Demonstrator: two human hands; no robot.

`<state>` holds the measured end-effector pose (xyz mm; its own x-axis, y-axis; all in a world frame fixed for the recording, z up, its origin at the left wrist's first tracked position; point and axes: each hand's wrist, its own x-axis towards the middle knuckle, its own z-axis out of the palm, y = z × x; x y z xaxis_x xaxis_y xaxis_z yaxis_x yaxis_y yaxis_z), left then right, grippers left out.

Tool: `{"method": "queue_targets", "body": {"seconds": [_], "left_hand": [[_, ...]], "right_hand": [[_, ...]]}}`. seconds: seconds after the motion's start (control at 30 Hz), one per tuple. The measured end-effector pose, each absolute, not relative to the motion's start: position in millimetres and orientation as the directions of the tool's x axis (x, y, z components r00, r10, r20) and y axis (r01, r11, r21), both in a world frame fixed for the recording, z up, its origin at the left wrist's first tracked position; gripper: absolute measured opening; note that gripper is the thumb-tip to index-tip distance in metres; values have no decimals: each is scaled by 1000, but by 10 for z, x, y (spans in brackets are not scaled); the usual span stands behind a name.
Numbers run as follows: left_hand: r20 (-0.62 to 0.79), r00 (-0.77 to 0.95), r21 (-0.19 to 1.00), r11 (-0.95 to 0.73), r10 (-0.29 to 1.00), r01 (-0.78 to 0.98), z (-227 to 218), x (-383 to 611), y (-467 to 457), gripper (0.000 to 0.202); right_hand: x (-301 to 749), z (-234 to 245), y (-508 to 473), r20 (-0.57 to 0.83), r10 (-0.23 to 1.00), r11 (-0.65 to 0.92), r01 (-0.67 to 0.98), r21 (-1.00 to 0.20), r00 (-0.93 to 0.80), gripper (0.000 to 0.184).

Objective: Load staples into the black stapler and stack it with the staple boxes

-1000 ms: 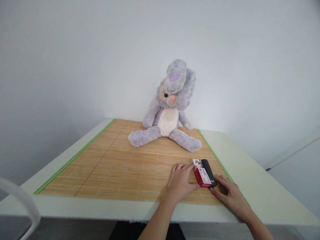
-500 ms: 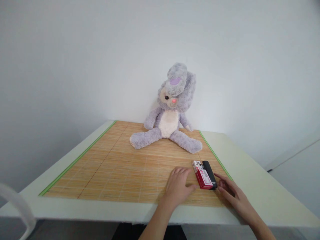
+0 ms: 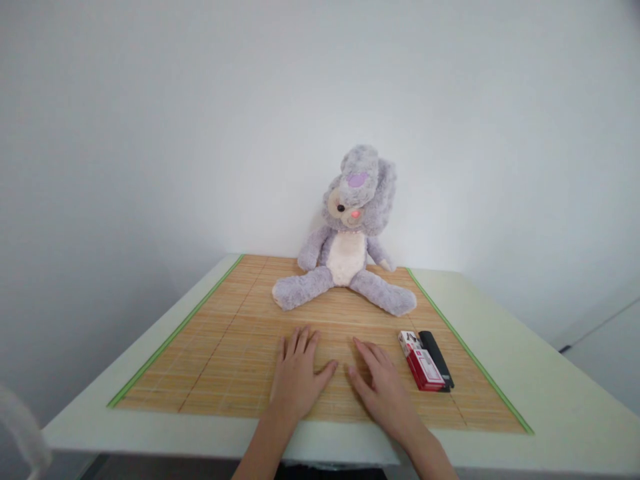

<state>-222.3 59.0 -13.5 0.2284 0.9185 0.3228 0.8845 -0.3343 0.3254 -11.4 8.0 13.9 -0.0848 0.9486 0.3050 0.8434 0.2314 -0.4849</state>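
Note:
My left hand lies on the bamboo mat with its fingers spread, holding nothing. Beside it, my right hand rests near the mat's front edge, empty, thumb and fingers apart. To the right of that hand sit a small red-and-white box, a white box with a dark picture, partly covered by the red one, and a black stapler lying alongside. Neither hand touches these items.
A grey plush rabbit sits at the back of the mat against the white wall, legs spread. White tabletop borders the mat. A blurred pale curved object shows at lower left.
My right hand has moved left, away from the stapler, onto the middle of the mat. My left hand has also shifted left, away from the boxes. The view has tilted slightly.

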Motion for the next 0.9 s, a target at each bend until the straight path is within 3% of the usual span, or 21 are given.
{"method": "queue_targets", "body": {"seconds": [0.13, 0.27, 0.9], "left_hand": [[310, 206, 258, -290, 928, 922, -196, -2209, 580, 81], [299, 191, 237, -267, 935, 934, -171, -2187, 578, 84], [310, 198, 253, -282, 930, 926, -170, -2216, 581, 70]], "right_hand": [[-212, -71, 205, 224, 974, 70, 961, -268, -9, 69], [-278, -69, 182, 189, 979, -38, 983, -178, 72, 72], [-279, -77, 185, 194, 978, -33, 980, -196, 72, 71]]}}
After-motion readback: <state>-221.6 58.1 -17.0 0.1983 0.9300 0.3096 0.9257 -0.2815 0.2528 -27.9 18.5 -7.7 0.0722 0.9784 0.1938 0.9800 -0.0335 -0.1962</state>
